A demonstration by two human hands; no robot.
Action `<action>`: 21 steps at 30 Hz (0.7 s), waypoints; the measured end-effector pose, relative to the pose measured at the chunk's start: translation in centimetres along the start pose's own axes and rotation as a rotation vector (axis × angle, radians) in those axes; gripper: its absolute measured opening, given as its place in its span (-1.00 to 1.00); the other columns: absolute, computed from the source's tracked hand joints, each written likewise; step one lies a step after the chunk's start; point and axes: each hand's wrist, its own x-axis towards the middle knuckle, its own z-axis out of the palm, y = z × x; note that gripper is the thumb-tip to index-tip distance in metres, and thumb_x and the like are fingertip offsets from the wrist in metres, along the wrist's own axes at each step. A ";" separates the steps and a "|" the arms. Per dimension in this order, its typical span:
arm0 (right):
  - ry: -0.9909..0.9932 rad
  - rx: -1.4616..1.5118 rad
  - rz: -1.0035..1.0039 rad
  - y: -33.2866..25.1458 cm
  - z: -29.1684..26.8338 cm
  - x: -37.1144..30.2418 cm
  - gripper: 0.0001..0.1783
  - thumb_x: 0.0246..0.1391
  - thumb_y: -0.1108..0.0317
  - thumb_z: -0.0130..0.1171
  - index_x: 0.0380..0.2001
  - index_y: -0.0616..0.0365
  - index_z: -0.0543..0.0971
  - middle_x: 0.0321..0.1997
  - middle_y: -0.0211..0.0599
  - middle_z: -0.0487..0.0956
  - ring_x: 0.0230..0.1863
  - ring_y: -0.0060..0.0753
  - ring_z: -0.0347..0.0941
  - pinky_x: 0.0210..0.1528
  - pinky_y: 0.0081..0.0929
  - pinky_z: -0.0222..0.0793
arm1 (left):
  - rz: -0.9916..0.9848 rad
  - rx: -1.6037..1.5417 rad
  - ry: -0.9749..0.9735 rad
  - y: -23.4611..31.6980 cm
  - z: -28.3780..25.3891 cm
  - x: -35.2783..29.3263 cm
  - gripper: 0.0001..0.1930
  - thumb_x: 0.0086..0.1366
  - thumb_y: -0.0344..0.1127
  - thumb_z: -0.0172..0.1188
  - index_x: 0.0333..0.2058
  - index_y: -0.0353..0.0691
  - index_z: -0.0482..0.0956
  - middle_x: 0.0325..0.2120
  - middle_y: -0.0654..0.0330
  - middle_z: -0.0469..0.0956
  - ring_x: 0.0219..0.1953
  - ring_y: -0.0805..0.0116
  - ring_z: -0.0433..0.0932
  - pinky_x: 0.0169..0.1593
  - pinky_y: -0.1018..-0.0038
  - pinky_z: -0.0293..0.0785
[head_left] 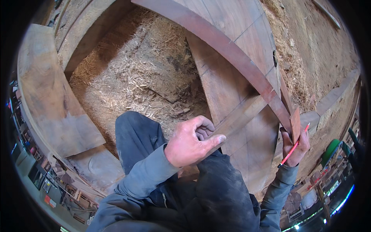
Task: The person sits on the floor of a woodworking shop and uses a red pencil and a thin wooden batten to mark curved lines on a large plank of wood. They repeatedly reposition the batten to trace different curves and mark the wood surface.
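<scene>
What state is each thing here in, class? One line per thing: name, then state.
Left hand: fingers curled by the batten's near end; grip unclear
Right hand: closed at the curved strip's lower end
Pencil: slanted, held in the right hand
Batten: slanting across the board
Curved strip: crossing over the board
Board: marked with dark lines
Shavings: loose, scattered
Trousers: dusty

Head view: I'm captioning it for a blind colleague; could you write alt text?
A person's right hand holds a red pencil at the end of a curved reddish-brown strip; the left hand is at a straight wooden strip's near end. A wide board lies beneath the strips, with wood shavings beside it.
</scene>
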 end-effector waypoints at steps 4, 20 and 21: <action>-0.033 -0.023 0.082 0.0 -0.1 -0.3 -0.46 -0.18 0.43 0.56 -0.05 0.26 0.66 -0.21 0.00 0.66 -0.18 0.08 0.60 -0.04 -0.18 0.51 | -0.021 0.029 0.004 0.0 0.0 -0.1 -0.69 0.21 -0.26 0.57 -0.29 -0.37 0.68 -0.50 0.31 0.61 -0.42 0.65 0.50 -0.26 0.58 0.53; -0.021 -0.011 0.053 0.1 0.1 -0.6 -0.50 -0.08 0.38 0.58 -0.05 0.29 0.66 -0.16 -0.01 0.69 -0.14 0.07 0.62 -0.03 -0.21 0.52 | 0.077 0.096 -0.015 0.1 -0.5 0.1 -0.73 0.28 -0.27 0.50 -0.28 -0.39 0.69 -0.46 0.18 0.67 -0.38 0.53 0.60 -0.23 0.52 0.56; -0.028 -0.024 0.068 0.2 0.1 -0.7 -0.50 -0.08 0.37 0.58 -0.05 0.30 0.66 -0.16 -0.01 0.69 -0.14 0.06 0.63 -0.03 -0.22 0.52 | 0.079 0.092 -0.016 0.1 -0.5 0.1 -0.73 0.28 -0.27 0.50 -0.28 -0.39 0.69 -0.46 0.17 0.67 -0.38 0.52 0.60 -0.23 0.52 0.56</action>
